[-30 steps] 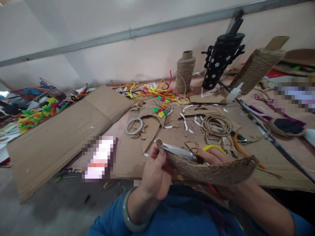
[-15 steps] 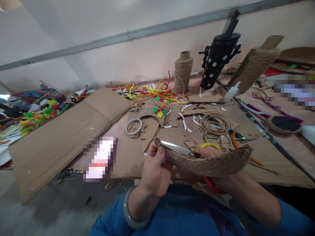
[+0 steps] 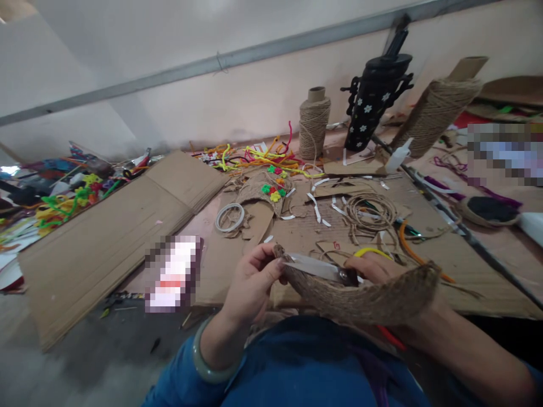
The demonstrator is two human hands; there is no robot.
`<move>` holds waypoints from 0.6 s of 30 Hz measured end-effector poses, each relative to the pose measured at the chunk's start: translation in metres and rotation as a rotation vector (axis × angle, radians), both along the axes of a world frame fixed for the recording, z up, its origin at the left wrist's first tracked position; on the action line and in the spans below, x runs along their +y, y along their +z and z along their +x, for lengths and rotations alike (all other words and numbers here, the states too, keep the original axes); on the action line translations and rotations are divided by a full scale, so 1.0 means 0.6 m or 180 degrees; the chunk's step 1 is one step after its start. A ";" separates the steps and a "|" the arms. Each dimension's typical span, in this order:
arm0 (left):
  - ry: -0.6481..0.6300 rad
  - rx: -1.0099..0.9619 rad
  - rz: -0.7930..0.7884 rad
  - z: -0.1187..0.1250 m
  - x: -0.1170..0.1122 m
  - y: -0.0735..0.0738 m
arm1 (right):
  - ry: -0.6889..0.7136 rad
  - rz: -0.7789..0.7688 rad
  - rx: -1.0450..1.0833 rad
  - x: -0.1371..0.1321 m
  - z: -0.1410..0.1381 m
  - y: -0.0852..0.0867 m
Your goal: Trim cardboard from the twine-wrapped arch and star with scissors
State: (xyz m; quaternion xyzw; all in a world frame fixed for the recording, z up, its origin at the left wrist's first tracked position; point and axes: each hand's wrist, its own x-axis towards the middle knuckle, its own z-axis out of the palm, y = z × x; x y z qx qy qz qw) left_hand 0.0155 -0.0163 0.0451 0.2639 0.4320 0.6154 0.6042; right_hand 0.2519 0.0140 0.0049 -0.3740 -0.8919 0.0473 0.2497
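Observation:
My left hand point(image 3: 250, 288) pinches the left tip of a curved, jute-wrapped cardboard piece point(image 3: 365, 297) that I hold up in front of my chest. My right hand point(image 3: 373, 271) is mostly hidden behind that piece and grips scissors point(image 3: 322, 270) with yellow and red handle loops. The silver blades point left and lie along the piece's top edge, near my left thumb. I cannot make out whether the blades are apart. A pale bangle sits on my left wrist.
A large flat cardboard sheet point(image 3: 106, 232) lies on the left. Cardboard scraps, a twine coil point(image 3: 371, 212), a tape ring point(image 3: 229, 217), pipe cleaners point(image 3: 254, 158), two twine spools point(image 3: 314, 121), a black flowered bottle point(image 3: 373, 104) and a long dark rod point(image 3: 458, 226) crowd the floor ahead.
The jute piece has tilted, its right end rising. My left hand has shifted from wrapping the left end to pinching its tip. The scissors stay along the top edge.

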 end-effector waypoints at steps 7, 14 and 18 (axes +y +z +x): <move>0.0118 -0.0162 0.0187 0.012 -0.004 -0.003 | 0.0046 -0.0136 -0.0033 -0.004 0.012 0.015; 0.0327 -0.0102 0.0325 0.024 -0.006 -0.016 | 0.0167 0.0379 -0.0254 0.002 0.018 0.029; 0.0382 -0.0044 0.0334 0.026 -0.007 -0.020 | 0.0213 0.0361 -0.0439 0.008 0.021 0.039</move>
